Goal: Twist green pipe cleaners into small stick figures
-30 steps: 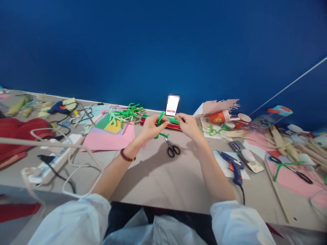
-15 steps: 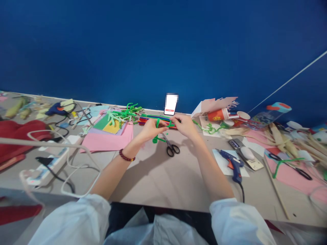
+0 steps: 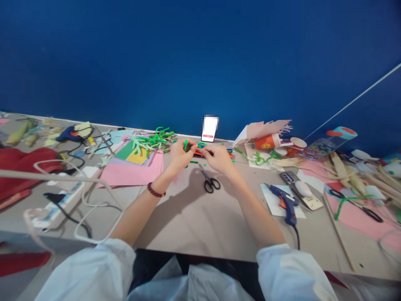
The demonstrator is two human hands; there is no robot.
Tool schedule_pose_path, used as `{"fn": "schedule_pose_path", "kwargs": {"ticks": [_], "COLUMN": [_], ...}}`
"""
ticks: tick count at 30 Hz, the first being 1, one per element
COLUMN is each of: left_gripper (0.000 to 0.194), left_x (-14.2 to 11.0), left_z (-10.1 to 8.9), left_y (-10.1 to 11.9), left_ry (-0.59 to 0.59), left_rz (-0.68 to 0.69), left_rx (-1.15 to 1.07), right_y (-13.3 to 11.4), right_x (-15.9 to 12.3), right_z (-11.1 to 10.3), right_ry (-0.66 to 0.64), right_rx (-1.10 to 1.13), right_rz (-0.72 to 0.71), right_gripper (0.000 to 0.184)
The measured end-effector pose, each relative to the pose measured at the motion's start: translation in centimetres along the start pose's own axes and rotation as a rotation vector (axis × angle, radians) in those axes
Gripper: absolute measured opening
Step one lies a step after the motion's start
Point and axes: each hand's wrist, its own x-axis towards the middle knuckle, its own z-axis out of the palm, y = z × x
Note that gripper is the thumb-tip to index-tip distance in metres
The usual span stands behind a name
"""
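Note:
My left hand (image 3: 181,154) is closed around a green pipe cleaner (image 3: 186,145), whose fuzzy end pokes up between the fingers. Close beside it, my right hand (image 3: 217,157) pinches another part of the green piece (image 3: 201,145). Behind both hands lies a bundle of coloured pipe cleaners (image 3: 230,153), mostly covered by them. Black-handled scissors (image 3: 209,179) rest on the table just below, blades pointing away from me. A short green scrap (image 3: 194,162) lies near the blade tips. The exact join between the fingers is too small to make out.
A lit phone (image 3: 209,128) leans against the blue wall. To the left are green pipe cleaner twigs (image 3: 153,140), pink paper (image 3: 131,172) and a power strip (image 3: 67,200). A glue gun (image 3: 286,202), a red paper cup (image 3: 267,142) and a wooden stick (image 3: 338,234) lie right.
Both hands have shifted slightly; the left moved a little left and the right turned lower. The green piece that hung below my left hand is now mostly hidden behind it.

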Motion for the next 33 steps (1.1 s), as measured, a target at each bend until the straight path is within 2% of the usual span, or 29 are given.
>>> {"fn": "schedule_pose_path", "kwargs": {"ticks": [2, 6, 9, 12, 15, 20, 22, 24, 27, 30, 33], "left_gripper": [0.010, 0.013, 0.013, 0.012, 0.011, 0.011, 0.011, 0.010, 0.009, 0.012, 0.013], "left_x": [-0.1, -0.3, -0.2, 0.0, 0.2, 0.4, 0.4, 0.5, 0.7, 0.7, 0.5], "left_z": [-0.1, -0.3, -0.5, -0.8, -1.1, -0.9, -0.7, -0.6, -0.9, -1.2, -1.3], "left_y": [0.1, 0.8, 0.7, 0.5, 0.7, 0.6, 0.2, -0.4, -0.8, -0.5, 0.2], "left_ry": [-0.043, -0.250, -0.395, -0.486, -0.424, -0.138, -0.045, -0.013, -0.062, -0.230, -0.369], "left_rz": [0.104, 0.272, 0.349, 0.371, 0.312, 0.149, 0.086, 0.064, 0.128, 0.267, 0.374], "left_rx": [0.157, 0.377, 0.336, 0.163, -0.010, -0.086, -0.073, -0.035, 0.071, 0.212, 0.266], "right_y": [-0.7, -1.2, -0.7, 0.4, 1.7, 2.4, 1.9, 0.9, -0.5, -1.1, -0.5], "right_x": [-0.3, -0.5, -0.3, 0.1, 0.6, 1.0, 0.8, 0.5, -0.1, -0.4, -0.2], "right_z": [-0.5, -1.9, -2.6, -2.5, -1.6, 0.3, 0.7, 0.7, -0.2, -1.3, -2.1], "right_ry": [-0.028, -0.014, 0.017, 0.031, 0.057, -0.033, -0.019, -0.008, 0.007, 0.052, 0.107], "right_rx": [-0.129, -0.270, -0.241, -0.154, -0.003, 0.288, 0.294, 0.221, 0.055, -0.047, -0.058], "right_rz": [-0.027, -0.063, -0.062, -0.061, -0.012, 0.127, 0.119, 0.093, 0.051, 0.003, -0.010], "right_gripper": [0.031, 0.029, 0.025, 0.025, 0.028, 0.038, 0.039, 0.035, 0.031, 0.030, 0.029]}}
